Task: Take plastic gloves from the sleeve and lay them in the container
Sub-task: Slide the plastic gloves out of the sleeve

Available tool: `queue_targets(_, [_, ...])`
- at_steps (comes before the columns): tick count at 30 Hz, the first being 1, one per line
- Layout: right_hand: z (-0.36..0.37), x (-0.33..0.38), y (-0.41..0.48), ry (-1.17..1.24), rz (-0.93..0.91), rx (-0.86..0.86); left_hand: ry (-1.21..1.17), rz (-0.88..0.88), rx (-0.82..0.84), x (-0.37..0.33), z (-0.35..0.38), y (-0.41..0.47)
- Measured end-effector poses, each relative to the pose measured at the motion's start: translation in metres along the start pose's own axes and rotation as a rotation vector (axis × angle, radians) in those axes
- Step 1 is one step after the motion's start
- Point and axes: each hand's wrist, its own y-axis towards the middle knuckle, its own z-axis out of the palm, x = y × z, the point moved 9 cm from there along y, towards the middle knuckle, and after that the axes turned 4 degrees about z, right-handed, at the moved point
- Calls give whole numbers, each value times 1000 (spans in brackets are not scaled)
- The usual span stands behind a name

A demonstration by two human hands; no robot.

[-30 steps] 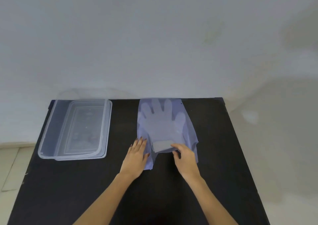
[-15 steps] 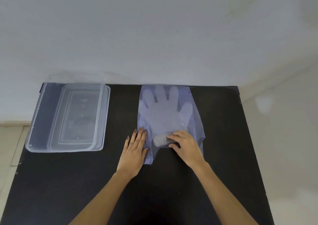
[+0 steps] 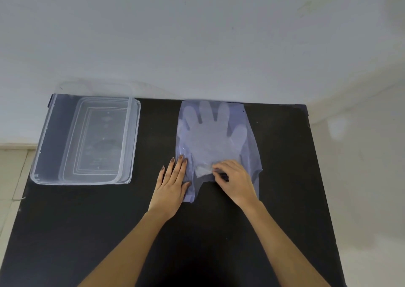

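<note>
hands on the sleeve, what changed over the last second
The right hand slid from the sleeve's near right edge in onto the glove cuffs, and its fingertips now pinch there; whether its grip has a glove is unclear. The left hand stayed flat on the sleeve's left edge. The sleeve and the clear container did not shift on the black table.

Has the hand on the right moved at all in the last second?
Yes. The right hand has slid forward onto the plastic sleeve, its fingers now pinching at the glove cuff; a second ago they sat at the sleeve's near edge.
</note>
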Motion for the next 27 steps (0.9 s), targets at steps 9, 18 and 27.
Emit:
queue_targets(9, [2, -6, 0, -75, 55, -54, 29, 1, 0, 0, 2, 1])
queue_targets(18, [-14, 16, -24, -26, -4, -164, 42, 10, -17, 1, 3, 1])
queue_targets(27, [-24, 35, -83, -17, -95, -322, 77, 10, -2, 0, 5, 0])
